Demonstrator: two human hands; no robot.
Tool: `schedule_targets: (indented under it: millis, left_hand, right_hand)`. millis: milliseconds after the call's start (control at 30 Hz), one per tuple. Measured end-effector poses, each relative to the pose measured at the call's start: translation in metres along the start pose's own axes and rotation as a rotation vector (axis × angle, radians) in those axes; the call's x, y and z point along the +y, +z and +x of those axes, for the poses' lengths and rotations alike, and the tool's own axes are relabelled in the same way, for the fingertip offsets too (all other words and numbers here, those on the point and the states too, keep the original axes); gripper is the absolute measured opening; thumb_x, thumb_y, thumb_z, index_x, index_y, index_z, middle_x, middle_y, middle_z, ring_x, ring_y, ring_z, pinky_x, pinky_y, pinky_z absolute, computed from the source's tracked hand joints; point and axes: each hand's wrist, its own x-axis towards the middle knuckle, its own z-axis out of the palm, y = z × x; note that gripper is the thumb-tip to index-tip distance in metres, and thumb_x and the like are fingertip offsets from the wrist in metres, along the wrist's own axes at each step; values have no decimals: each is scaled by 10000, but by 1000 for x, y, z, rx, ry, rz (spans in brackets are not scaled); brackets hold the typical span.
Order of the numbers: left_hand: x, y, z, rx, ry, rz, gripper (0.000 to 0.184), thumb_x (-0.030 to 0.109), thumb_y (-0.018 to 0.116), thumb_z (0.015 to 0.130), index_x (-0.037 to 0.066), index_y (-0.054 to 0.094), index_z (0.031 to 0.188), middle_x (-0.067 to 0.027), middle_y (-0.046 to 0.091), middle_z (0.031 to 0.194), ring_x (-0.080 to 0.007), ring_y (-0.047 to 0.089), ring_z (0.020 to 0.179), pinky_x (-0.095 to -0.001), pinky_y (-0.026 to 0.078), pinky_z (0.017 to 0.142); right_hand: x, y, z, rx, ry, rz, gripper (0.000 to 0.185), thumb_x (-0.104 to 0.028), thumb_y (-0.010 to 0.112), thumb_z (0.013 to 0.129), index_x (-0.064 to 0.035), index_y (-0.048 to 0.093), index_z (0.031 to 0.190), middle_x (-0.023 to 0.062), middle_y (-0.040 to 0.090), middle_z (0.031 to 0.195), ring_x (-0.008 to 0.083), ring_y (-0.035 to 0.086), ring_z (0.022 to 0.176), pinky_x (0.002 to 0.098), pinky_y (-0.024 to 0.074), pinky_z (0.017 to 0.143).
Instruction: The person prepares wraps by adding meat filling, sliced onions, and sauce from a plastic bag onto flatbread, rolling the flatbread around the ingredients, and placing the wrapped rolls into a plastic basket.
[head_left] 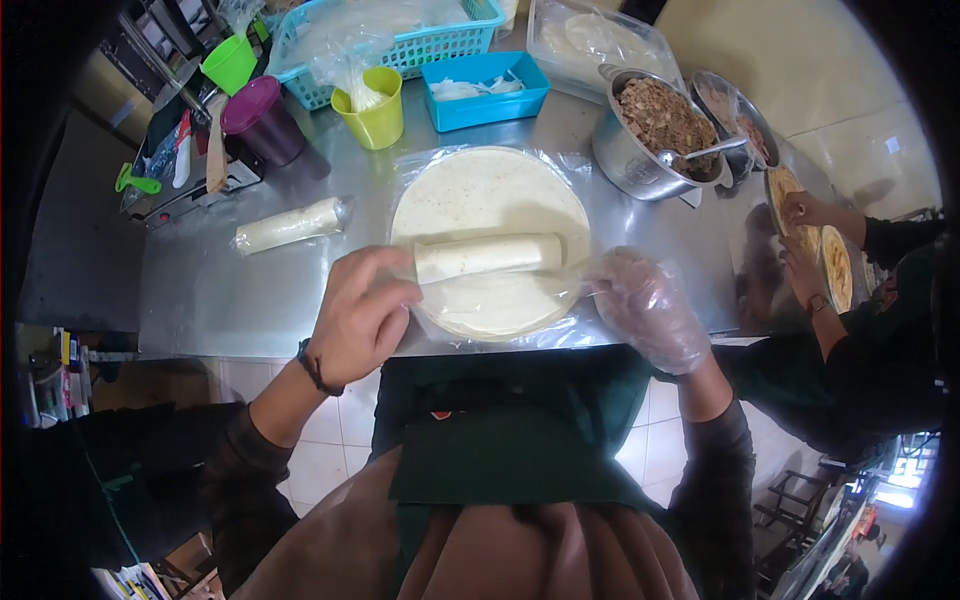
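Note:
Round flatbreads (490, 190) lie stacked on clear plastic on the metal table. On top of them rests a rolled flatbread (490, 258) with a clear plastic sheet (500, 297) around its near side. My bare left hand (362, 308) is closed at the roll's left end, pinching the plastic edge. At the right edge of the stack, my right hand (650, 308), in a clear plastic glove, has its fingers closed on the sheet's other side. A wrapped roll (290, 226) lies on the table to the left.
Behind the stack stand a yellow cup (370, 110), a blue tray (487, 92) and a turquoise basket (400, 48). A steel pot of filling (650, 140) with a spoon is at the back right. A co-worker's hands (805, 235) touch flatbreads at the far right.

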Motion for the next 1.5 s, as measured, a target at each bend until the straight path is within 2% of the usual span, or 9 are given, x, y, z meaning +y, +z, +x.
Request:
schedule_targets:
  millis: [167,367,567,667,767,933,1033,1133,1500]
  left_hand:
    - [-22,27,-1,-9,-564,-820,79,106,514,918,32,540,922,-112,569,1163,-167,525,984,-296,396,886]
    - [-29,22,11,-40,-655,-821,140,135,481,956,2,525,941,-88,661,952,-104,573,872,-249,440,811]
    - [-55,30,17,-158,-766,-1080,128,126,512,939,11,569,928,-34,652,908,-49,527,723,-206,445,683]
    - [-55,24,23,-213,-781,-1061,128,127,516,937,14,576,928,-21,650,891,-45,517,703,-203,440,651]
    - [-55,23,23,-247,-795,-1052,124,124,520,934,17,583,932,-13,644,877,-40,503,687,-200,431,627]
    - [-61,4,10,-175,-782,-840,112,104,536,922,18,597,958,-7,625,846,-44,494,673,-204,423,608]
    - [-37,-13,12,349,-662,-99,142,27,577,837,10,611,973,-96,615,893,-151,561,780,-289,450,704]
    - [-2,9,10,70,76,-118,247,54,616,765,-12,605,1003,-131,605,1027,-316,582,908,-407,447,781]
    - [-1,11,18,-224,-152,118,474,206,651,779,-13,520,1178,-186,539,1163,-339,529,1043,-435,382,914]
  right_hand:
    - [18,17,23,129,18,377,173,-184,536,904,-31,609,863,128,635,992,242,598,955,337,465,844]
    - [53,40,31,77,216,1286,271,-213,508,935,25,539,1062,130,610,1064,208,589,961,312,463,854]
    - [21,12,33,216,796,871,273,-188,545,909,-2,501,1103,99,606,907,184,596,898,310,493,772]
    - [15,16,17,478,-189,-202,236,-174,587,864,-16,567,1038,113,620,841,218,614,834,312,503,721]
    - [-46,26,47,-17,-569,-149,312,-151,590,808,-6,587,1085,143,611,956,313,603,927,393,480,810]
    - [-22,45,55,-97,-347,-347,478,-236,619,820,-28,493,1232,165,576,1024,325,580,940,418,455,835]
    - [-24,43,46,-59,-290,-339,517,-259,638,808,-10,491,1237,177,574,991,335,578,898,419,455,818]
    - [-26,46,40,5,-236,-311,553,-285,640,805,4,481,1248,184,573,983,340,576,880,413,458,811]
    - [-28,13,22,8,-2,-440,464,-363,686,775,13,597,1033,162,607,920,306,600,881,397,488,774]
